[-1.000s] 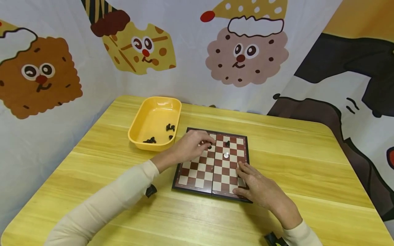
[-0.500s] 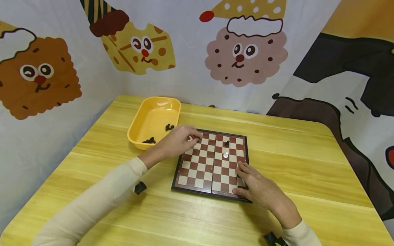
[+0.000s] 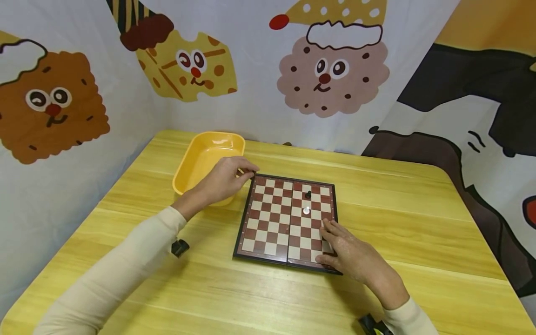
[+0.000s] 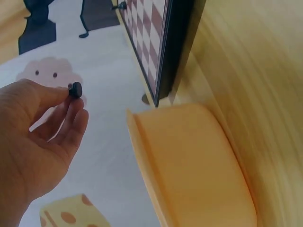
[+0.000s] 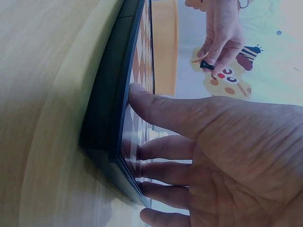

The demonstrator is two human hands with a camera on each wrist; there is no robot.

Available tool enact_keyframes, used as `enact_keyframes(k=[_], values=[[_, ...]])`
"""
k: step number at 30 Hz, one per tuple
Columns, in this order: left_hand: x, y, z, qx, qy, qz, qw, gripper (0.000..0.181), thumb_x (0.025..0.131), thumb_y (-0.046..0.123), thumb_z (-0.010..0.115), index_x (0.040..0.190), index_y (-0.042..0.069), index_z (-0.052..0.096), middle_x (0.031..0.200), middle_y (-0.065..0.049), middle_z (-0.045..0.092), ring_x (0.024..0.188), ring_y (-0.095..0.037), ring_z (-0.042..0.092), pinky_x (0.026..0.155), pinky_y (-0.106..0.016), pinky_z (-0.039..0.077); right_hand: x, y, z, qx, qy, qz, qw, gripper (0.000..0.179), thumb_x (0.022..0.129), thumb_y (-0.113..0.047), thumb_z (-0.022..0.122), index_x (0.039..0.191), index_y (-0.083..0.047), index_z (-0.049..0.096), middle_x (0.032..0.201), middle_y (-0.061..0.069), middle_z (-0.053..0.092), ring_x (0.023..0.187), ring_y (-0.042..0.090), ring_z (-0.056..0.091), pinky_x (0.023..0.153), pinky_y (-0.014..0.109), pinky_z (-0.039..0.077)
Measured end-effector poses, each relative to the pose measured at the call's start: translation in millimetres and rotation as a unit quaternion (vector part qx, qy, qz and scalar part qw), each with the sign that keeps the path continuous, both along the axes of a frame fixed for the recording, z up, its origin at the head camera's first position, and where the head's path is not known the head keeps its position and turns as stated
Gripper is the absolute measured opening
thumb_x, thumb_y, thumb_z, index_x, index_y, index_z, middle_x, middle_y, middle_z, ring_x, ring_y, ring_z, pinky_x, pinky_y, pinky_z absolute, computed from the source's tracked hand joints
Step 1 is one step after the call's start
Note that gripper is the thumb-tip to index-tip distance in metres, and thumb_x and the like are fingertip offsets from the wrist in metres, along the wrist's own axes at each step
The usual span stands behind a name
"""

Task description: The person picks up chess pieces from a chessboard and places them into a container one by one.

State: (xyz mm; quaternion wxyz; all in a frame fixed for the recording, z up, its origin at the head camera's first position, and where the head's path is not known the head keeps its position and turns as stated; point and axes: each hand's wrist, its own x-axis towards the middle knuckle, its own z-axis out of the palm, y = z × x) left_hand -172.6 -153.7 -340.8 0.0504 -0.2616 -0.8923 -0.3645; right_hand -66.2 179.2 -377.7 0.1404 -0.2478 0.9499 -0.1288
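My left hand (image 3: pixel 222 180) pinches a small black chess piece (image 4: pixel 75 90) between thumb and fingers, held in the air near the far left corner of the chessboard (image 3: pixel 268 230). The yellow tray (image 3: pixel 179 174) lies just behind that hand and is partly covered by it. On the board's right half stand a black chess piece (image 3: pixel 308 195) and, nearer to me, a white chess piece (image 3: pixel 306 211). With its fingers extended, my right hand (image 3: pixel 349 249) rests on the board's near right corner; in the right wrist view the thumb touches the board's edge.
The board lies unfolded on a wooden table (image 3: pixel 410 223), its fold line running away from me. A printed cloth (image 3: pixel 251 111) with cartoon figures hangs behind and to the left of the table. A black wrist mount (image 3: pixel 180 248) sits under the left sleeve.
My left hand has moved left from above the board's far left half to beside the tray, carrying the black chess piece. The right hand has stayed on the board.
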Motion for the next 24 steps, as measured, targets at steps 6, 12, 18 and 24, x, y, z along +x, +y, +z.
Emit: enact_keyframes(k=[6, 12, 18, 24], values=[[-2.6, -14.4, -0.3, 0.009, -0.018, 0.039, 0.999, 0.02, 0.1, -0.002, 0.061, 0.116, -0.002, 0.074, 0.111, -0.012, 0.07, 0.094, -0.026, 0.07, 0.077, -0.035, 0.058, -0.6, 0, -0.3, 0.003, -0.003, -0.002, 1.0, 0.067, 0.097, -0.035, 0.071, 0.146, 0.006, 0.05, 0.159, 0.024, 0.032, 0.147, 0.041, 0.027, 0.101, 0.058, 0.044], [-4.9, -23.9, -5.1, -0.018, -0.025, 0.08, 0.9963, 0.02, 0.101, 0.001, 0.062, 0.117, 0.0, 0.073, 0.112, -0.012, 0.07, 0.093, -0.025, 0.069, 0.076, -0.037, 0.057, -0.1, 0, 0.2, 0.008, -0.008, -0.006, 0.9999, 0.069, 0.097, -0.037, 0.071, 0.146, 0.005, 0.05, 0.16, 0.024, 0.031, 0.147, 0.04, 0.026, 0.098, 0.057, 0.047], [-6.7, -30.7, -9.4, -0.028, -0.015, 0.121, 0.9922, 0.02, 0.101, 0.004, 0.063, 0.118, -0.001, 0.072, 0.109, -0.013, 0.071, 0.091, -0.026, 0.067, 0.077, -0.042, 0.056, 0.1, 0, 0.2, 0.006, -0.005, -0.006, 1.0, 0.068, 0.096, -0.037, 0.071, 0.146, 0.006, 0.05, 0.159, 0.024, 0.031, 0.147, 0.041, 0.027, 0.098, 0.057, 0.047], [-10.2, -34.8, -15.0, -0.034, -0.013, 0.136, 0.99, 0.022, 0.101, 0.004, 0.062, 0.119, -0.002, 0.072, 0.11, -0.015, 0.07, 0.091, -0.027, 0.067, 0.078, -0.043, 0.056, 0.2, -1, -0.1, 0.009, -0.006, -0.008, 0.9999, 0.068, 0.096, -0.036, 0.071, 0.146, 0.005, 0.05, 0.159, 0.024, 0.031, 0.147, 0.04, 0.027, 0.099, 0.057, 0.046]])
